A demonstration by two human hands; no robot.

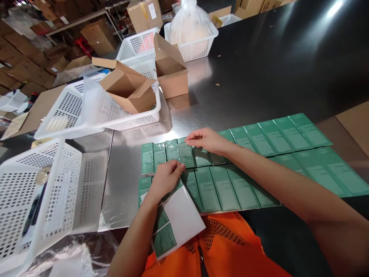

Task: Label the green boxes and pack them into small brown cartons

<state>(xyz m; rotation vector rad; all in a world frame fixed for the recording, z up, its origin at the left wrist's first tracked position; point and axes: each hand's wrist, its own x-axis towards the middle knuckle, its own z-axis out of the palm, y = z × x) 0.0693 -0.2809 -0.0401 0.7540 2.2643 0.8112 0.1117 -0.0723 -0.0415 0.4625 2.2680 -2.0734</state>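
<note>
Two long rows of flat green packets (pixel 219 188) lie side by side on the metal table, some with a shiny surface. My left hand (pixel 167 177) is closed on a white sheet with green labels (pixel 184 215), which hangs tilted over the near row; part of the sheet is bare white. Above the far row, my right hand (pixel 209 140) has thumb and forefinger pinched together by the upper edge of a green packet (pixel 186 154). Whether anything thin is between those fingertips I cannot make out.
White perforated baskets (pixel 72 154) stand at the left, one with a dark tool inside. Open cardboard boxes (pixel 173 77) and a basket with a filled plastic bag (pixel 190 23) are farther back. Cardboard (pixel 356 125) lies at the right edge.
</note>
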